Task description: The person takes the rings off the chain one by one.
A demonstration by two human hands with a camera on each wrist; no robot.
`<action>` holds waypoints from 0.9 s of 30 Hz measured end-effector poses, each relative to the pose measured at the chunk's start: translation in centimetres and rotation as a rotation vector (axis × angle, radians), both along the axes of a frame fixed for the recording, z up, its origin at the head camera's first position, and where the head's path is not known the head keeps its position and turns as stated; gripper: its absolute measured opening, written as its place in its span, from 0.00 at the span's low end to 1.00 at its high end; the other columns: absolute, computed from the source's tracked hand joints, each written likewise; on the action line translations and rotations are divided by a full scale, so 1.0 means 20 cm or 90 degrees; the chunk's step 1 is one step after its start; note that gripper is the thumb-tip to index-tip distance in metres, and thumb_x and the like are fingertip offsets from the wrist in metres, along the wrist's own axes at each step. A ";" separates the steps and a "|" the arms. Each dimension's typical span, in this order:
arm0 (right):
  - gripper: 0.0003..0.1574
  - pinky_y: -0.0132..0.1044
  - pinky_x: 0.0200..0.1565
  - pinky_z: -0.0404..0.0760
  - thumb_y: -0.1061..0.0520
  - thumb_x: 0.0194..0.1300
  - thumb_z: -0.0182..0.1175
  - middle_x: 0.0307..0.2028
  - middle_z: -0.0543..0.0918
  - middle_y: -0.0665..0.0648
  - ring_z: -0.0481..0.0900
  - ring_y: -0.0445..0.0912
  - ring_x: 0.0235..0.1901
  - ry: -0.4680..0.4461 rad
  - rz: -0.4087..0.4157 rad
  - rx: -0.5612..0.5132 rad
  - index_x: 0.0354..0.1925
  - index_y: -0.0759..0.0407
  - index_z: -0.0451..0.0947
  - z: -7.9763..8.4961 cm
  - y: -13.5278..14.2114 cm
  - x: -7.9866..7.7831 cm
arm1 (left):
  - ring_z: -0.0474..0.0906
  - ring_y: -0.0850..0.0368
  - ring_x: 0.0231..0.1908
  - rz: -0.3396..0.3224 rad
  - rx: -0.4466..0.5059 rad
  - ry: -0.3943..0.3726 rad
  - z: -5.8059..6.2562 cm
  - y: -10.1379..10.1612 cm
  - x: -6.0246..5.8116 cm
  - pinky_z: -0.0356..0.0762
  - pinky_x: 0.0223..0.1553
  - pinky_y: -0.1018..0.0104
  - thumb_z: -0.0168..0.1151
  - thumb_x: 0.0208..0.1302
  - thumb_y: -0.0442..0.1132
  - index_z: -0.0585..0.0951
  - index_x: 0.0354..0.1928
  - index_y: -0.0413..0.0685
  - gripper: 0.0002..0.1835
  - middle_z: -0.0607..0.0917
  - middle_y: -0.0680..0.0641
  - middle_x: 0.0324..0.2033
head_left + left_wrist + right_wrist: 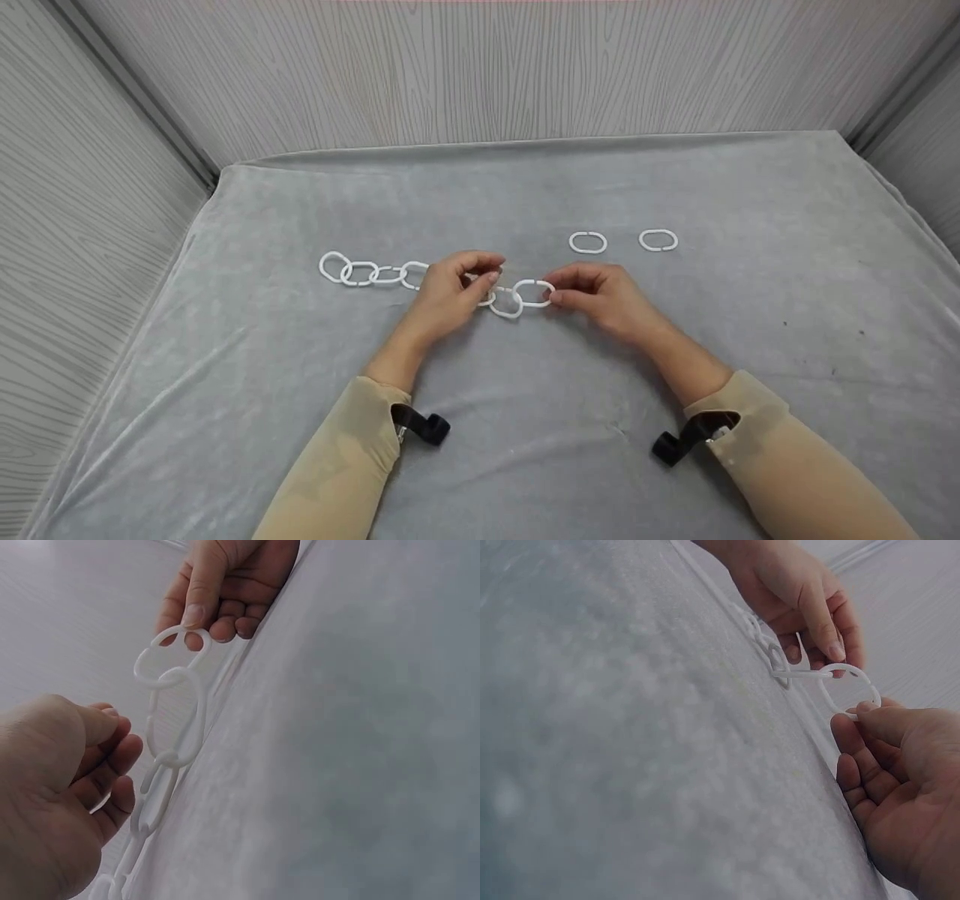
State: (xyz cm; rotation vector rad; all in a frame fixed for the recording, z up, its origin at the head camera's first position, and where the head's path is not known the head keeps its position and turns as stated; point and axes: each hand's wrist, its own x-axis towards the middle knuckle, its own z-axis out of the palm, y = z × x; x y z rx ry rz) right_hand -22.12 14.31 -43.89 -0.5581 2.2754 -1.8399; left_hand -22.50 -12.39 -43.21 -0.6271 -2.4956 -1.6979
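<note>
A chain of white, oval plastic links (360, 283) runs across the grey cloth, passing beneath my left hand (452, 291). Between thumb and fingers, my right hand (609, 301) pinches the chain's right end link (534, 305). That link hooks through its neighbour (507, 316), and both are raised off the cloth in the wrist views. With loosely bent fingers, the left hand (64, 787) hovers beside the chain; no link shows between its fingertips in the left wrist view. Part of the chain is hidden behind this hand in the head view.
Two loose white links, one (588, 250) nearer and one (658, 249) farther right, lie beyond the right hand. Grey cloth (525, 435) covers the table, with wood-grain panels (480, 75) behind and at both sides. Each wrist carries a black camera mount.
</note>
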 end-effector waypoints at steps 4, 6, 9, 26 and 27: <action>0.13 0.31 0.43 0.82 0.67 0.68 0.70 0.41 0.90 0.62 0.85 0.41 0.38 -0.001 -0.003 -0.001 0.50 0.70 0.87 0.00 0.00 0.00 | 0.83 0.52 0.47 -0.017 -0.024 -0.017 0.00 -0.02 -0.01 0.77 0.50 0.63 0.66 0.73 0.32 0.87 0.55 0.35 0.12 0.90 0.44 0.47; 0.13 0.31 0.43 0.82 0.67 0.68 0.70 0.41 0.90 0.62 0.84 0.41 0.38 -0.003 -0.002 0.000 0.50 0.71 0.87 0.00 0.00 0.00 | 0.83 0.52 0.46 -0.024 -0.038 -0.026 0.00 -0.04 -0.02 0.78 0.50 0.62 0.67 0.72 0.32 0.87 0.54 0.36 0.12 0.90 0.44 0.47; 0.13 0.31 0.43 0.82 0.67 0.68 0.70 0.41 0.90 0.62 0.84 0.41 0.38 -0.005 -0.001 0.001 0.50 0.70 0.87 -0.01 0.00 0.00 | 0.83 0.52 0.46 -0.027 -0.058 -0.041 0.00 -0.05 -0.03 0.77 0.50 0.61 0.69 0.71 0.32 0.88 0.54 0.37 0.13 0.90 0.45 0.47; 0.14 0.31 0.43 0.83 0.68 0.68 0.69 0.42 0.90 0.62 0.85 0.41 0.38 -0.012 0.003 -0.013 0.51 0.71 0.87 0.00 0.00 0.00 | 0.84 0.53 0.44 -0.050 -0.108 -0.020 -0.02 -0.08 -0.04 0.78 0.48 0.60 0.73 0.66 0.32 0.90 0.49 0.38 0.11 0.91 0.46 0.44; 0.14 0.31 0.43 0.83 0.68 0.68 0.70 0.42 0.90 0.62 0.85 0.41 0.38 -0.012 0.002 -0.012 0.51 0.71 0.87 0.00 0.00 0.00 | 0.84 0.53 0.44 -0.051 -0.109 -0.018 -0.03 -0.08 -0.04 0.78 0.48 0.60 0.73 0.66 0.32 0.90 0.49 0.38 0.10 0.91 0.46 0.43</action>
